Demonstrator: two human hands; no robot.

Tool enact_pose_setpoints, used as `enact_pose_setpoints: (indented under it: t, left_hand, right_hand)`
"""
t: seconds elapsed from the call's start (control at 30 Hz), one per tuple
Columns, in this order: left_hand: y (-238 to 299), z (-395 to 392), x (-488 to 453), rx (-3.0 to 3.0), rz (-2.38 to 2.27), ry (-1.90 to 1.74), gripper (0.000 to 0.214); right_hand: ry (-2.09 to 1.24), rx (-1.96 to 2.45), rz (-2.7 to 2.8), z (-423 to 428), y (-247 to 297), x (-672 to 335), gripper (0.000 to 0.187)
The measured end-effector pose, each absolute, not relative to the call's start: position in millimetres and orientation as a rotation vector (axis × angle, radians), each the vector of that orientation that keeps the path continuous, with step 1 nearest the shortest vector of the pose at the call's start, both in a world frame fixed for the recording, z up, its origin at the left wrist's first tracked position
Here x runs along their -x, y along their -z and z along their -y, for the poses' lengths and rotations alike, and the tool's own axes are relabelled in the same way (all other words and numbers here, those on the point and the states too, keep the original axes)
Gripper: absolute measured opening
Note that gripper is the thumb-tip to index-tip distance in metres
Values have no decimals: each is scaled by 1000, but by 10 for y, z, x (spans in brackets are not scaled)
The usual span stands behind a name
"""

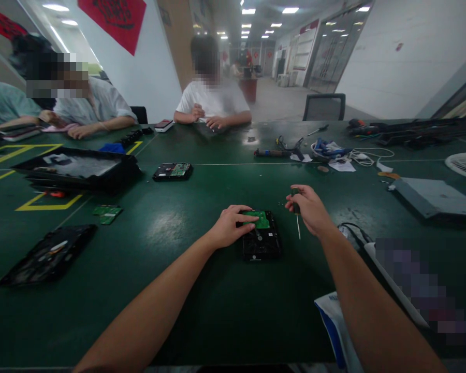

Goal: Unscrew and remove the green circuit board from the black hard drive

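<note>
A black hard drive [261, 243] lies flat on the table in front of me, its green circuit board [261, 219] facing up. Across the board's left part my left hand [233, 226] rests with fingers stretched out and apart, covering some of it. To the right of the drive, my right hand [308, 207] is closed around the dark handle of a screwdriver [299, 227]. Its thin metal shaft points down, away from the drive. A few tiny specks, perhaps screws, lie just left of the right hand; they are too small to make out.
Another hard drive [173, 171], loose green boards [107, 213], a black tray [77, 168] and a black panel [48, 254] lie leftward. Cables [332, 150], a grey metal box [437, 198] and a blue-white packet [339, 329] are rightward. A person [213, 101] sits opposite; others sit left.
</note>
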State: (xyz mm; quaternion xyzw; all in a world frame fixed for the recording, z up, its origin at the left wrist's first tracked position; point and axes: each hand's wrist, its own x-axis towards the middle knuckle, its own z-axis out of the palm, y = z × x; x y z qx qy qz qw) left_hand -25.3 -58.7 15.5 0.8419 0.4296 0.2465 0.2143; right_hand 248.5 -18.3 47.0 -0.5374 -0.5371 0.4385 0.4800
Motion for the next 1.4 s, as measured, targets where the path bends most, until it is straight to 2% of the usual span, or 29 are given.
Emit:
enact_pose_setpoints:
  t: [0.17, 0.43, 0.57, 0.77, 1.07, 1.4]
  left_hand:
    - [-168, 588, 255, -2325, -1206, -667, 32]
    - [-149, 587, 233, -2304, -1233, -690, 30]
    - [-172, 598, 224, -2260, -1235, -700, 41]
    - [-171, 562, 228, -2181, -1266, -655, 62]
    - [-199, 522, 218, -2180, -1255, -593, 59]
    - [-163, 540, 213, -2181, -1266, -645, 57]
  right_hand:
    - [-713, 1092, 1401, 269, -536, -2374, 49]
    - [-354, 1020, 1696, 307, -443, -2246, 48]
    - [-181, 1097, 1818, 316, -483, -2288, 52]
    - [-97, 1177, 1839, 354, -516, -2304, 58]
    - [-101, 1058, 1615, 376, -522, -2244, 61]
    - [-179, 992, 1658, 405, -433, -2143, 61]
